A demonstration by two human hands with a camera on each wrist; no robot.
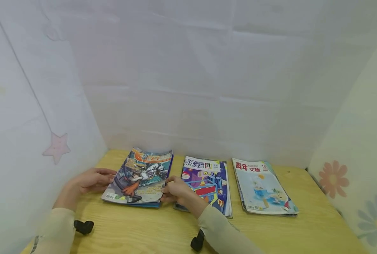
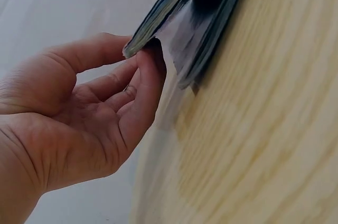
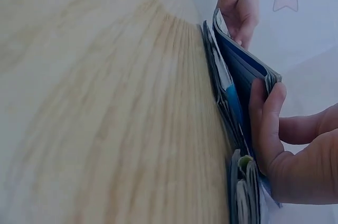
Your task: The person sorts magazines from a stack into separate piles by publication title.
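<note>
Three piles of magazines lie side by side on a wooden table (image 1: 137, 229). On the left pile (image 1: 134, 203) the top magazine (image 1: 140, 174) has a comic cover. My left hand (image 1: 107, 174) pinches its left edge; the left wrist view shows that hand (image 2: 142, 55) with thumb and fingers round the raised edge (image 2: 174, 7). My right hand (image 1: 167, 188) grips the opposite edge. In the right wrist view its fingers (image 3: 266, 123) curl round the top magazine (image 3: 243, 60), lifted a little off the pile (image 3: 224, 102), with my left hand (image 3: 240, 28) at the far edge.
The middle pile (image 1: 207, 183) has a purple and blue cover and lies under my right wrist. The right pile (image 1: 262, 188) has a pale blue cover. White sheets wall in the table behind and on both sides. Black wrist mounts (image 1: 83, 227) hang near the front edge.
</note>
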